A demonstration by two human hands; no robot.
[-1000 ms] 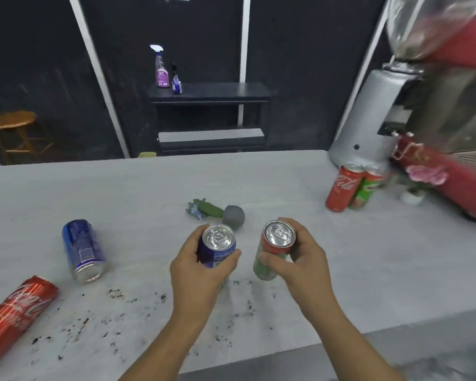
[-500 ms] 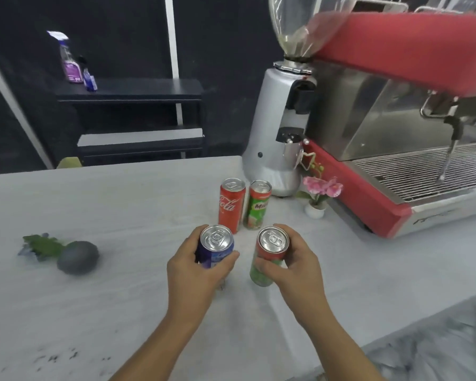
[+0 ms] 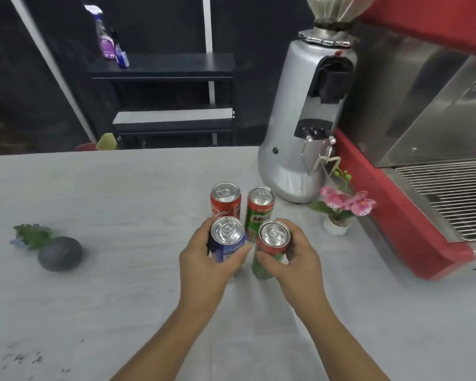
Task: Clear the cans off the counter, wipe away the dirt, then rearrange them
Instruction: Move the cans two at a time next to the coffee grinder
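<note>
My left hand (image 3: 206, 266) grips a blue can (image 3: 227, 237) upright. My right hand (image 3: 294, 259) grips a green and red can (image 3: 271, 244) upright beside it. Both cans sit low over the grey counter (image 3: 121, 284); I cannot tell whether they touch it. Just behind them stand a red cola can (image 3: 225, 200) and a green Milo can (image 3: 260, 207), side by side near the grinder. Dark specks of dirt (image 3: 22, 358) lie at the counter's lower left.
A silver coffee grinder (image 3: 305, 127) and a red espresso machine (image 3: 423, 160) fill the right side. A small pot of pink flowers (image 3: 341, 213) stands right of the cans. A grey round pot with a green sprig (image 3: 59, 253) lies at left. A dark shelf (image 3: 162, 67) holds spray bottles.
Both hands have carried their cans rightward, up to the two standing cans by the grinder. The view swung right, so the lying cans and most dirt have left the frame.
</note>
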